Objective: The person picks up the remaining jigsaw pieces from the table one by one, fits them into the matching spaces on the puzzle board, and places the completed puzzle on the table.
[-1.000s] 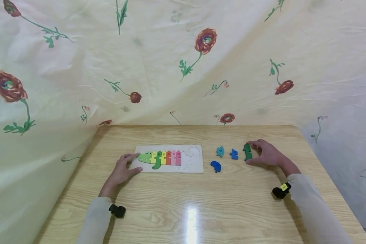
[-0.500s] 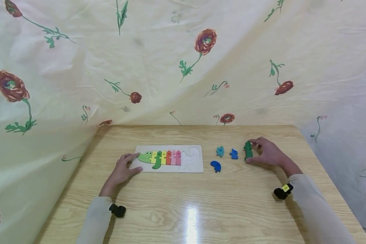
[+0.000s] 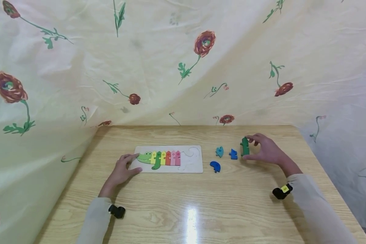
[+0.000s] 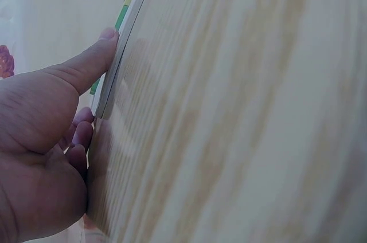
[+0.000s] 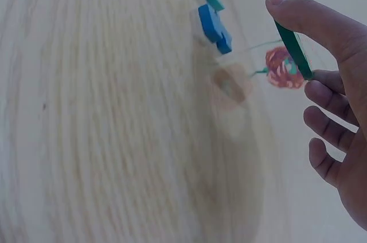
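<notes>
In the head view a white puzzle board (image 3: 192, 166) lies on the table, with a crocodile made of coloured pieces fitted from its head (image 3: 144, 157) to a pink segment; curved outlines show on its bare right part. My left hand (image 3: 120, 172) grips the board's left end, and in the left wrist view the thumb (image 4: 94, 57) presses on its edge while the other fingers curl at the corner. Pinched by its ends between thumb and fingertips, a green puzzle piece (image 3: 245, 146) is held by my right hand (image 3: 267, 149). The right wrist view shows this piece (image 5: 293, 51) above the table.
Between the board and my right hand lie a teal puzzle piece (image 3: 219, 151), a blue notched piece (image 3: 233, 154) and a curved blue piece (image 3: 215, 166). The wood-grain table (image 3: 158, 206) meets a flowered cloth (image 3: 158, 112) at the back and sides.
My right hand has raised the green puzzle piece off the table and shifted it slightly left. The left hand and the board stay where they were.
</notes>
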The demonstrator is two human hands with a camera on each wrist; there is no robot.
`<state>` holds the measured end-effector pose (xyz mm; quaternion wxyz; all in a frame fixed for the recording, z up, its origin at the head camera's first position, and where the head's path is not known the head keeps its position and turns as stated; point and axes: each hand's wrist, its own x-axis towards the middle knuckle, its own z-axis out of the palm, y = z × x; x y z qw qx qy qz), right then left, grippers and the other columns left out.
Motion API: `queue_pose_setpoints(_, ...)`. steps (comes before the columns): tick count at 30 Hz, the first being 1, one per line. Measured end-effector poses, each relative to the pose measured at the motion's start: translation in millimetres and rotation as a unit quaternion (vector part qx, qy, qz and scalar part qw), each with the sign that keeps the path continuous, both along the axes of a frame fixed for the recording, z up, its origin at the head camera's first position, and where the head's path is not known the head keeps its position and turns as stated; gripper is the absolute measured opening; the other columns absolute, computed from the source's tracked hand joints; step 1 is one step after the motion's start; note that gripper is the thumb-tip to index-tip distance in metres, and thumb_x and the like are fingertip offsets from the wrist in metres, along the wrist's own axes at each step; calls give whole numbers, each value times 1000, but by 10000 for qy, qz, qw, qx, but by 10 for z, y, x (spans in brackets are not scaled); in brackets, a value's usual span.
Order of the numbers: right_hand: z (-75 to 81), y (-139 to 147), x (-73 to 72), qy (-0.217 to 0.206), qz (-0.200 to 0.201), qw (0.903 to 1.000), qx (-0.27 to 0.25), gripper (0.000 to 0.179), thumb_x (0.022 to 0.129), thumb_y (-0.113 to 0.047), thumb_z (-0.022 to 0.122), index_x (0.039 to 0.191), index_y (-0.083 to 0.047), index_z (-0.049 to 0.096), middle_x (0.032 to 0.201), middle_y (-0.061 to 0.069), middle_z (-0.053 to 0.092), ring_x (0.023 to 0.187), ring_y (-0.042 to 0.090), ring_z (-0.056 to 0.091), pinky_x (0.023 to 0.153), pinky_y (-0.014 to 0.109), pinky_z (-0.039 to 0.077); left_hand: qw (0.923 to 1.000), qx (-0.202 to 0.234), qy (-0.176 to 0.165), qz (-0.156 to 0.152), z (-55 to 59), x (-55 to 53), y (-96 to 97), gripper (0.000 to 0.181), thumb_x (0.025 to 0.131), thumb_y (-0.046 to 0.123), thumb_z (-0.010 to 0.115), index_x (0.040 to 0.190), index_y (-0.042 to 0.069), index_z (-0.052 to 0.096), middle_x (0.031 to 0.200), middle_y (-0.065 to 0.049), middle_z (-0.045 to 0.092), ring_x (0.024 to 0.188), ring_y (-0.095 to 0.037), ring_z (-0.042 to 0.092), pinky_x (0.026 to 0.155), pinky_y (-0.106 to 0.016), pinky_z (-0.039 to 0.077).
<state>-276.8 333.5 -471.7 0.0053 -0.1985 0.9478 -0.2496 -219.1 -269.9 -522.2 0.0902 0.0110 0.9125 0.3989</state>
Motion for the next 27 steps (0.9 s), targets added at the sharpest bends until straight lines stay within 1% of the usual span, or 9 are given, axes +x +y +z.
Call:
queue_pose_setpoints(6,85,-129,-11,201,16,9998,-59,91,74,-48,91,143,0,55,118,17,61,98,32,57,77,43,49,10000,40,-43,21,14,-3,16,73,91,34,79,155,17,47,155,-26,30,139,-47,30,112,-68,31)
queue_pose_setpoints(11,174,-261,-11,378,152,9991,-132,89,72,-46,92,140,2,58,115,18,62,97,30,58,77,44,49,9999,74,-83,44,36,-10,23,73,91,33,79,154,19,47,156,-25,29,141,-47,28,113,-67,30)
queue_pose_setpoints(16,240,-383,1,422,254,9987,-152,89,73,-47,91,141,-1,58,116,16,62,98,30,58,78,45,50,9999,57,-88,24,34,-14,24,74,91,37,78,155,19,46,156,-25,29,141,-48,28,113,-68,30)
queue_pose_setpoints(19,286,-454,7,415,319,9986,-118,90,74,-48,91,142,-1,57,117,15,62,100,30,58,78,46,50,9999,50,-92,41,37,-13,24,73,91,36,78,155,19,47,156,-24,29,141,-47,28,113,-68,30)
queue_pose_setpoints(24,323,-563,6,419,457,9980,-126,87,74,-41,92,143,-1,56,118,16,61,101,33,59,79,47,51,10000,49,-53,41,46,-9,21,72,91,33,78,154,18,47,157,-24,29,142,-47,27,113,-67,30)
queue_pose_setpoints(27,322,-622,-2,422,507,9977,-138,85,75,-37,92,143,-2,56,119,17,61,102,33,60,78,46,51,10000,39,-46,44,42,-10,22,72,92,34,78,154,18,47,157,-24,29,142,-47,28,113,-67,30)
